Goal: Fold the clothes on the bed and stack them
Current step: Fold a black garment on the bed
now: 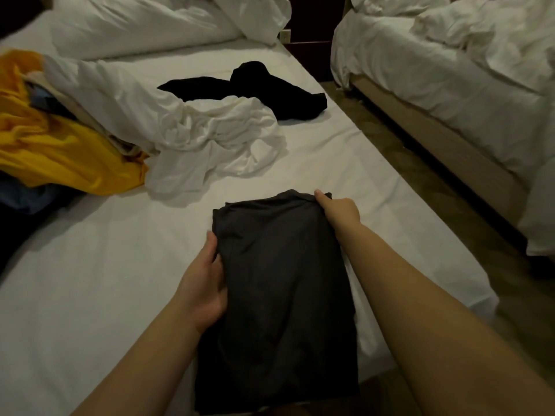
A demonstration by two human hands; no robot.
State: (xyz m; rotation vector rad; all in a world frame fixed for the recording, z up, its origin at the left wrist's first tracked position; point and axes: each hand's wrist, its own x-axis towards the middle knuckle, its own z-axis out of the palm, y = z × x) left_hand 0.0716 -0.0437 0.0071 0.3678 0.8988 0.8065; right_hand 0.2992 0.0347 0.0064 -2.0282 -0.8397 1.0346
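Note:
A dark grey garment (279,283), folded into a long rectangle, lies on the near part of the white bed (90,265). My left hand (207,283) grips its left edge, thumb on top. My right hand (338,210) pinches its far right corner. Farther up the bed lie a crumpled white garment (216,142) and a loose black garment (270,91). At the left edge sits a heap with a yellow garment (54,151) and blue cloth (30,196).
White pillows and a rumpled duvet (144,25) fill the head of the bed. A second bed (450,85) with rumpled white bedding stands to the right, across a narrow strip of brown floor (420,181). The bed's right edge runs close beside my right arm.

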